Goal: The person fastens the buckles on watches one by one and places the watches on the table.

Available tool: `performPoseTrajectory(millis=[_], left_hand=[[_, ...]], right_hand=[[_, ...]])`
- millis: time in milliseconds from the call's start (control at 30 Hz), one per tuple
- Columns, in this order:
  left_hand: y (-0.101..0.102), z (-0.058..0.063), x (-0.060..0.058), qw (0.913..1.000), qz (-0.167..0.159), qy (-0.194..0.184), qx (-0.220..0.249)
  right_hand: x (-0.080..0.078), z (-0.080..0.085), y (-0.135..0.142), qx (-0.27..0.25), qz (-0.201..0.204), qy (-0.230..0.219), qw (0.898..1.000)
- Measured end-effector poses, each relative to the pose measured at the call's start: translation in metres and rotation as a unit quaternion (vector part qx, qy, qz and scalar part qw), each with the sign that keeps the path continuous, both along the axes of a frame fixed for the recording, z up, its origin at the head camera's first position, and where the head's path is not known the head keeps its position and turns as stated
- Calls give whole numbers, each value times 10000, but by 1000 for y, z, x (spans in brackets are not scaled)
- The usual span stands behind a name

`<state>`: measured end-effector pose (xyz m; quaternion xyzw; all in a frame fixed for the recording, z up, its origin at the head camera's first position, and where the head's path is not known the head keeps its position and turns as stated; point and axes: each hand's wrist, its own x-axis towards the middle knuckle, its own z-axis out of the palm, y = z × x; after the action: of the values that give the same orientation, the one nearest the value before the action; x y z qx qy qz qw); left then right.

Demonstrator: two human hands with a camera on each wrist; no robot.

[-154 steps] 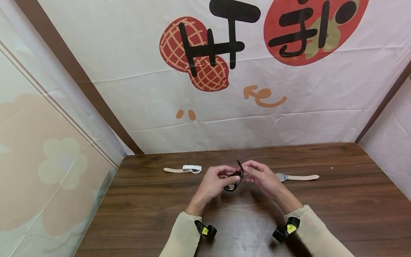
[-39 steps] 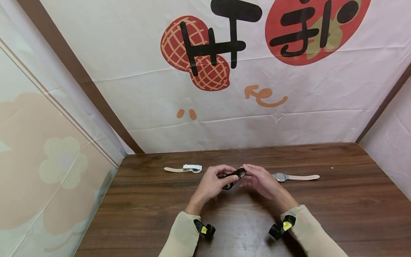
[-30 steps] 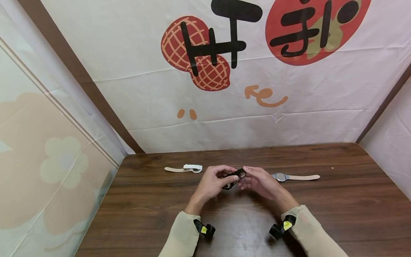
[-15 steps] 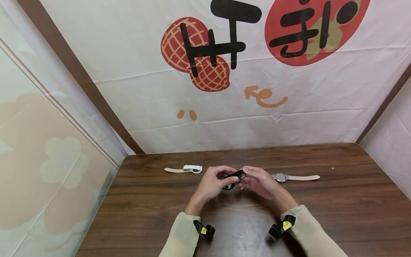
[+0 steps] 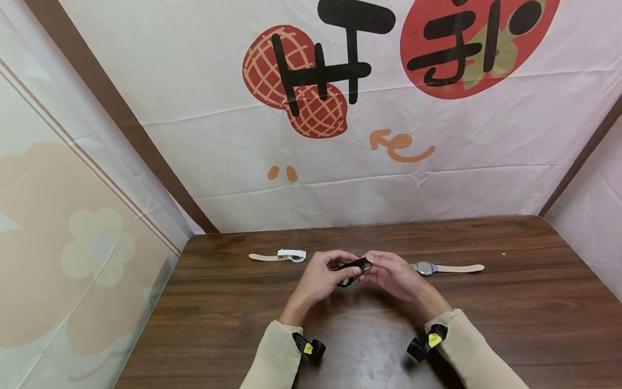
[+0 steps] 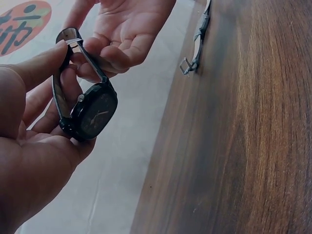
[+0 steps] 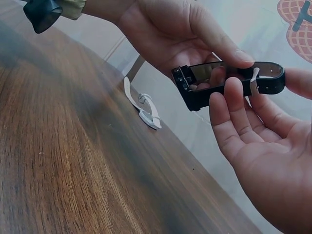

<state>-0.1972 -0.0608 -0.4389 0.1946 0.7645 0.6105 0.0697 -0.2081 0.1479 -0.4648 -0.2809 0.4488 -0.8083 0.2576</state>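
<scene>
A black wristwatch (image 5: 364, 263) is held up over the table between both hands, its strap bent into a loop. In the left wrist view its dark dial (image 6: 99, 116) faces the camera. My left hand (image 5: 322, 275) grips the watch, with the thumb on the strap and fingers reaching inside the loop. Fingers of my right hand (image 5: 394, 274) pinch the strap near its metal buckle (image 7: 254, 82), while the right thumb sits at the loop's rounded end. The strap runs through the buckle. Whether the pin sits in a hole cannot be made out.
On the brown wooden table (image 5: 233, 319), a white-strapped watch (image 5: 291, 255) lies back left. Another watch (image 5: 425, 268), with a blue-grey and pale strap, lies right of my right hand. A printed cloth (image 5: 218, 162) hangs behind the table edge.
About five seconds ago the strap end stuck up loose; now the strap forms a loop. The right hand has shifted slightly left. Over the last second only its fingers have moved a little.
</scene>
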Motion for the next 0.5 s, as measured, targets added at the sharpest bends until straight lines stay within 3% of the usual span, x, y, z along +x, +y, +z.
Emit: performPoseTrajectory(millis=[500], left_hand=[[0,2,0,9999,-98,-35,11]], right_hand=[[1,-1,-1,59,-1,164,9998]])
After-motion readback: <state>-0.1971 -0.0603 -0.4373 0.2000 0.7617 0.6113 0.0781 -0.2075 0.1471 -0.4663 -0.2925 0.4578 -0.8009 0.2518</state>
